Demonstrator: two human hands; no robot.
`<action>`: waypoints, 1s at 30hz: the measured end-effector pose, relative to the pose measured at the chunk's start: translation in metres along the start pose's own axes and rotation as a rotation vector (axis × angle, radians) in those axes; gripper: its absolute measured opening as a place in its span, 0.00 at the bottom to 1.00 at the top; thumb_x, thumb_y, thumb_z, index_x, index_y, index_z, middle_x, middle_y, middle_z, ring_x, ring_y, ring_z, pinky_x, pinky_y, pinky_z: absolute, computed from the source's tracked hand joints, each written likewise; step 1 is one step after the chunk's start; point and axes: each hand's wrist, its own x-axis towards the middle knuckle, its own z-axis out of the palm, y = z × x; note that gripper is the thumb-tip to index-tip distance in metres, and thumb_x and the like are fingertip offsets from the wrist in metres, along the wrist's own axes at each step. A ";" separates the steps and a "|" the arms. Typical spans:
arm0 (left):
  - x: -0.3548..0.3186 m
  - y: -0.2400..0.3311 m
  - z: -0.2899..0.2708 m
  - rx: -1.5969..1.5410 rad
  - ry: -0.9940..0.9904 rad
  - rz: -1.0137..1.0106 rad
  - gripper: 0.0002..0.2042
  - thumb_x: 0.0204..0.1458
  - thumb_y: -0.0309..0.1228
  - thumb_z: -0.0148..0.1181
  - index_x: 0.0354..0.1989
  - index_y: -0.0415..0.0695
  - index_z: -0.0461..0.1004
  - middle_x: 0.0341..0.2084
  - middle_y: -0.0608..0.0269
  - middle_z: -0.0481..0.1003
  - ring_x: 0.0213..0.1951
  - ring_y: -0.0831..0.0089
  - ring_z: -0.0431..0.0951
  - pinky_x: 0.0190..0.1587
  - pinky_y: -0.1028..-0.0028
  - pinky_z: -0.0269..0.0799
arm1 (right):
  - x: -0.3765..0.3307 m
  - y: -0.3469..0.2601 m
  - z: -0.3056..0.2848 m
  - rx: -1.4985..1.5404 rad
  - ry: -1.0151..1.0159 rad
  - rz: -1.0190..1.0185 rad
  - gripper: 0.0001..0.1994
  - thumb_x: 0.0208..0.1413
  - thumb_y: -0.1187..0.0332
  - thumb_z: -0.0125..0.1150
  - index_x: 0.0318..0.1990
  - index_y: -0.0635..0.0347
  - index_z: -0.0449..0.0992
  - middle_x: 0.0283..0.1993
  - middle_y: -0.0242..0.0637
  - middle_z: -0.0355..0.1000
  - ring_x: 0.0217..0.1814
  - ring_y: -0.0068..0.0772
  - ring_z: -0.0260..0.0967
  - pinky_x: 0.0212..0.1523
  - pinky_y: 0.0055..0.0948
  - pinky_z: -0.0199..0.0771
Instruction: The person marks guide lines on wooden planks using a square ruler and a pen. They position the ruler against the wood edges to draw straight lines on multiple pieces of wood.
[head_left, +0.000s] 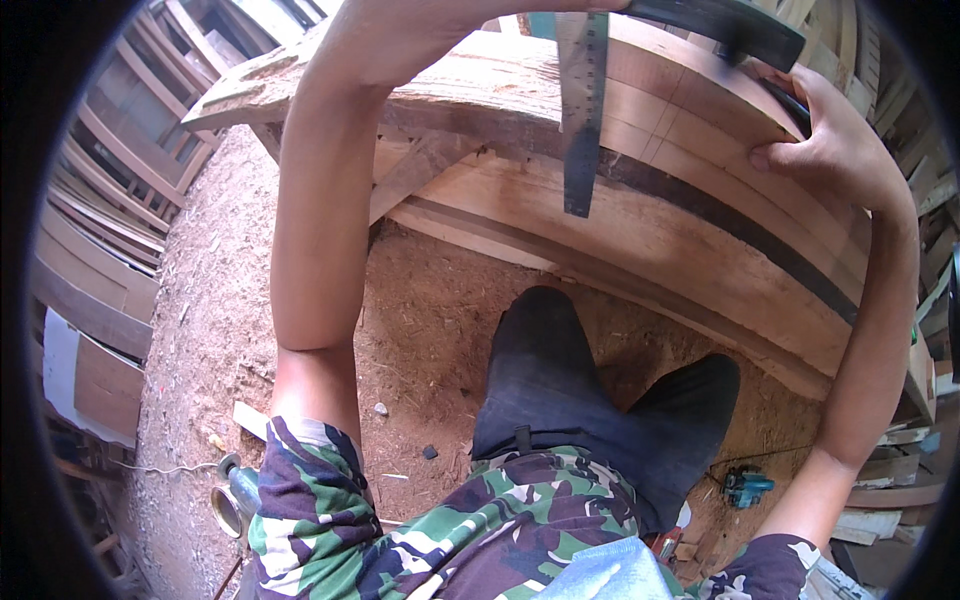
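Marking with a steel square on a stack of curved boards, seen from above the worker's head.

The steel square (582, 110) lies flat on the curved boards (700, 170), its blade running toward the near edge and its dark stock (740, 28) at the far side. The right hand (840, 140) presses on the boards at the right and seems to pinch a dark pencil-like thing (790, 105). The left arm reaches far over the stack; its hand is cut off by the top edge, so whether it is clenched or released cannot be told. To do this well, the stock should sit tight against the far edge and the blade stay flat before any line is drawn. Around: sawdust floor (420, 310), a teal power tool (745, 487) near right, a brass-coloured tube (228, 505) near left, frames stacked (110, 200) at left. The knees crowd the near edge.
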 end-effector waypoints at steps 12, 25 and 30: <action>0.036 -0.002 0.016 -0.071 -0.261 0.046 0.23 0.65 0.40 0.69 0.65 0.43 0.81 0.58 0.57 0.80 0.54 0.70 0.80 0.61 0.70 0.72 | 0.000 0.009 -0.003 0.054 0.003 -0.019 0.46 0.45 0.66 0.81 0.75 0.65 0.67 0.69 0.40 0.73 0.71 0.37 0.67 0.77 0.35 0.59; 0.043 -0.044 0.035 -0.147 -0.275 -0.012 0.17 0.61 0.30 0.73 0.59 0.45 0.86 0.42 0.64 0.88 0.41 0.80 0.83 0.50 0.76 0.80 | 0.005 0.000 -0.003 0.034 -0.073 -0.075 0.42 0.43 0.67 0.80 0.69 0.64 0.70 0.60 0.45 0.77 0.67 0.40 0.72 0.76 0.33 0.62; 0.035 -0.047 0.036 -0.107 -0.245 -0.053 0.18 0.61 0.31 0.74 0.59 0.46 0.86 0.40 0.68 0.88 0.38 0.83 0.82 0.46 0.78 0.79 | 0.000 0.004 0.006 0.059 0.040 -0.070 0.38 0.43 0.67 0.79 0.66 0.62 0.72 0.58 0.41 0.77 0.65 0.40 0.73 0.76 0.34 0.63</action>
